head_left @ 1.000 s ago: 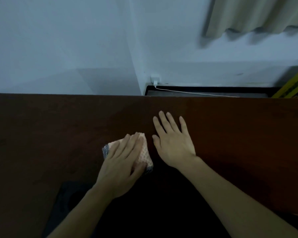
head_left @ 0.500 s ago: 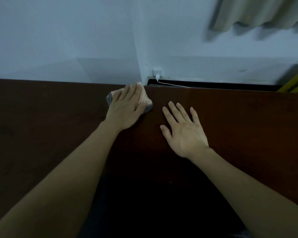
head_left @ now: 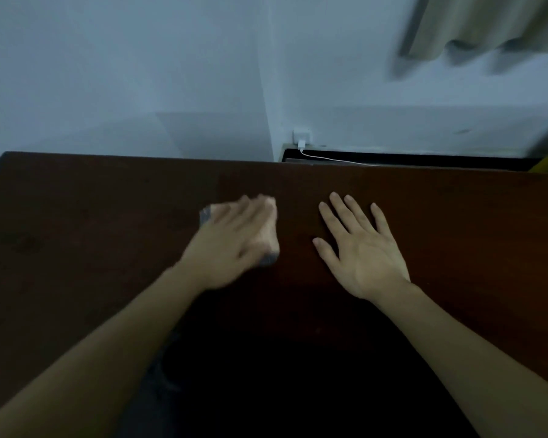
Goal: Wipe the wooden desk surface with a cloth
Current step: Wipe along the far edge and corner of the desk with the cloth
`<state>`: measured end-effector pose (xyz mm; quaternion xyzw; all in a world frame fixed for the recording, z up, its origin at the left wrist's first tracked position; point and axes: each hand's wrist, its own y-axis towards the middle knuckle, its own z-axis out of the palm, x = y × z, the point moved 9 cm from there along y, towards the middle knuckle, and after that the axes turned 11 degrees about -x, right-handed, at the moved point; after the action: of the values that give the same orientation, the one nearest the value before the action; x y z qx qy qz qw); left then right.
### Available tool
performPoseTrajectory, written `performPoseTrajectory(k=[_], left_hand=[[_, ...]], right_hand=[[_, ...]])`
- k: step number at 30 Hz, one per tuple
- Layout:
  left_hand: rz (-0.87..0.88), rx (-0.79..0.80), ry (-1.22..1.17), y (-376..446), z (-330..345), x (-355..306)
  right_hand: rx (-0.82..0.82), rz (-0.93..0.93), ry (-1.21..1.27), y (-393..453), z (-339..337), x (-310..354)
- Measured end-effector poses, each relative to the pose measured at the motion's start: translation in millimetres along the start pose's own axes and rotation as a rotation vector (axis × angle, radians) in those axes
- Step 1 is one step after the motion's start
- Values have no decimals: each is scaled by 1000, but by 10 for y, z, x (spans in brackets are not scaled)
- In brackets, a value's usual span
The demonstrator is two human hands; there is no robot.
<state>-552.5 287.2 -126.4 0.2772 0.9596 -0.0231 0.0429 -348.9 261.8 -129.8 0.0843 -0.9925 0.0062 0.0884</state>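
Cloth [head_left: 271,230] flat on the dark wooden desk [head_left: 76,232], mid-depth, left of centre, mostly covered by the left hand [head_left: 231,245]. Left hand blurred, fingers straight, pressing down on the cloth, not gripping it. Right hand [head_left: 361,251] just beside, palm down, fingers spread flat on bare wood, holding nothing. White charger [head_left: 301,141] and cable at the wall behind the desk
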Motion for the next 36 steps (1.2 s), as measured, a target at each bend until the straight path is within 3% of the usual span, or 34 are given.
performPoseTrajectory(k=[4, 8, 17, 21, 26, 31, 36], left_hand=[[-248, -60, 48, 560, -25, 764], [-321, -95, 1, 545, -19, 756], [84, 90, -38, -818, 86, -337], [100, 57, -14, -919, 105, -339], [-71, 32, -42, -721, 103, -119], [-339, -104, -44, -177, -39, 801], [-441, -122, 8, 140, -63, 1511]], right_hand=[[-35, -10, 2, 14, 0, -10], [-45, -12, 5, 10, 21, -14], [-29, -3, 0, 12, 2, -5], [-28, -6, -16, 14, 4, 4], [-6, -27, -46, -17, 37, 23], [-12, -21, -45, -42, 22, 3], [-25, -11, -47, -23, 24, 3]])
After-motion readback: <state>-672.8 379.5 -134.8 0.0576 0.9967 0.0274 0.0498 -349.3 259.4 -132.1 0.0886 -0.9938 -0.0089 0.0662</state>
